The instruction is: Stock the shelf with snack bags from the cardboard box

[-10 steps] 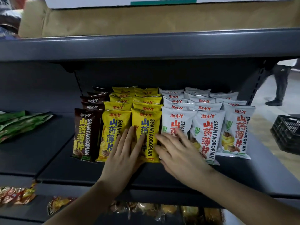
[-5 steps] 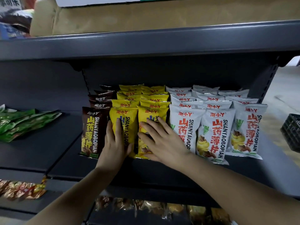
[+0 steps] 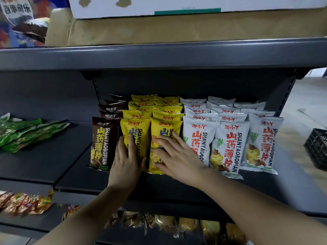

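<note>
Rows of snack bags stand on the dark grey shelf (image 3: 74,181): brown bags (image 3: 104,138) on the left, yellow bags (image 3: 139,128) in the middle, white bags (image 3: 230,144) on the right. My left hand (image 3: 126,163) lies flat, fingers together, against the front left yellow bag. Over the front right yellow bag (image 3: 166,128) rests my right hand (image 3: 177,156), fingers spread; neither hand grips a bag. A cardboard box (image 3: 177,27) sits on the shelf above.
Green packets (image 3: 26,133) lie on the same shelf to the left. Red and yellow snack packs (image 3: 24,204) sit on the lower shelf, with more bags (image 3: 168,225) below my arms. A black crate (image 3: 316,149) stands on the floor at right.
Both hands slid left from the yellow and white front bags onto the two yellow front bags. The view came closer and shifted left.
</note>
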Demonstrator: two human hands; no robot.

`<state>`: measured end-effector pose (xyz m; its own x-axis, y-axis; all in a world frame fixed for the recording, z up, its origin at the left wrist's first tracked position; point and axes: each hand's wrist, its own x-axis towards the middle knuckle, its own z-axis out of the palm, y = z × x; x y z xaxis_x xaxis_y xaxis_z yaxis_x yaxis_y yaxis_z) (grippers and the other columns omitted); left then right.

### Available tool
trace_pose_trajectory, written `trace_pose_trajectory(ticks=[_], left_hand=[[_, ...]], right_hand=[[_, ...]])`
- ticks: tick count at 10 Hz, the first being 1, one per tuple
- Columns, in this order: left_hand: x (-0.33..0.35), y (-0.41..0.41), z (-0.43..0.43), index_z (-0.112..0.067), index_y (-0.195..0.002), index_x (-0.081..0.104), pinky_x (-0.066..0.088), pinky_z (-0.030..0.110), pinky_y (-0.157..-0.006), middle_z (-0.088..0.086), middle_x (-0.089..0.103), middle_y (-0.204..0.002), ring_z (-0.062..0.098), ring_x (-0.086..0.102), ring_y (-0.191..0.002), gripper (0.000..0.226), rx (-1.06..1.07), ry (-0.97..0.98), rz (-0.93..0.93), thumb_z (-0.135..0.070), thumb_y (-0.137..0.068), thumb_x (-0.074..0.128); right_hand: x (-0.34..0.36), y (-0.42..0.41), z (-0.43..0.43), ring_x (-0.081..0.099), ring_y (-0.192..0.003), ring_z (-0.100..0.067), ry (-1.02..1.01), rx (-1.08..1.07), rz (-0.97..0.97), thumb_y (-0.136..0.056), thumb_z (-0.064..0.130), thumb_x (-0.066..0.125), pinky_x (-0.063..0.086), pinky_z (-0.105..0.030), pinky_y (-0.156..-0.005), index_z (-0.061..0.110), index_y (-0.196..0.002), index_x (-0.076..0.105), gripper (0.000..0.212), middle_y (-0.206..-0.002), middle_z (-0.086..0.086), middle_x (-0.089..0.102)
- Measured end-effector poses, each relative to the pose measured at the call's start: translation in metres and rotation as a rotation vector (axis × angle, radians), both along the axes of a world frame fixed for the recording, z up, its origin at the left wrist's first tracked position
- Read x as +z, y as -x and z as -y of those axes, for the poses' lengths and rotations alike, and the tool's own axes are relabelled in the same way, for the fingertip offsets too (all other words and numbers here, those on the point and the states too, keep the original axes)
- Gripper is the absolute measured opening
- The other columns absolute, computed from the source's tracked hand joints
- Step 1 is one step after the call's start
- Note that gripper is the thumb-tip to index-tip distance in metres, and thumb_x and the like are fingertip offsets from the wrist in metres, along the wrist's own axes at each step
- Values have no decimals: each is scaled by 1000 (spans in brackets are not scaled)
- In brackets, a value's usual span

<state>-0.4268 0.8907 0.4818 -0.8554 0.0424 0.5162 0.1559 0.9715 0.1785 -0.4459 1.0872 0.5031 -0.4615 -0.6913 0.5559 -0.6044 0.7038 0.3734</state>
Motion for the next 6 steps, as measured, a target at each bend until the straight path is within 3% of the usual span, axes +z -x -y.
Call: trace_pose_trajectory(ticks=[1, 2, 3, 4, 5, 6], left_hand=[[-2, -7, -2, 2, -146, 16, 43, 53, -100, 37, 28, -143, 49, 36, -131, 78, 28, 45, 22, -43, -91, 47], [4, -17, -7, 5, -143, 24, 41, 55, -101, 38, 31, -141, 51, 38, -129, 84, 45, 83, 80, -37, -83, 65], [9, -29, -14, 6, -138, 37, 40, 54, -99, 38, 39, -137, 51, 43, -125, 87, 74, 156, 107, -30, -71, 78], [14, -45, -20, 1, -146, 25, 31, 50, -110, 33, 26, -147, 46, 27, -137, 77, 72, 184, 96, -23, -84, 65], [12, -56, -24, -12, -152, -4, 4, 42, -119, 19, -5, -157, 35, -5, -146, 69, 50, 121, 130, -23, -97, 37], [15, -73, -30, -13, -152, 3, 6, 42, -119, 18, 1, -158, 33, -2, -146, 67, 57, 131, 112, -23, -95, 38]], right_hand=[[6, -5, -9, 44, -133, -24, -38, 32, 1, -93, 37, 47, 32, -49, -113, 17, -123, 59, 38, -138, -8, 51], [15, -14, -20, 50, -125, -23, -45, 41, -29, -89, 31, 48, 32, -40, -109, 16, -118, 62, 35, -130, -6, 57], [21, -27, -36, 57, -112, -21, -31, 42, -18, -82, 25, 62, 34, -32, -98, 16, -111, 66, 30, -119, -3, 63], [27, -41, -57, 61, -103, -18, -29, 15, 36, -79, 24, 69, 43, -32, -93, 18, -102, 68, 24, -109, 1, 65], [33, -56, -78, 63, -97, -20, -41, -22, 77, -76, 21, 74, 51, -34, -87, 15, -97, 68, 23, -102, -1, 66], [34, -74, -100, 63, -97, -22, -28, -42, 87, -81, 19, 66, 51, -35, -84, 14, -97, 68, 17, -102, -2, 65]])
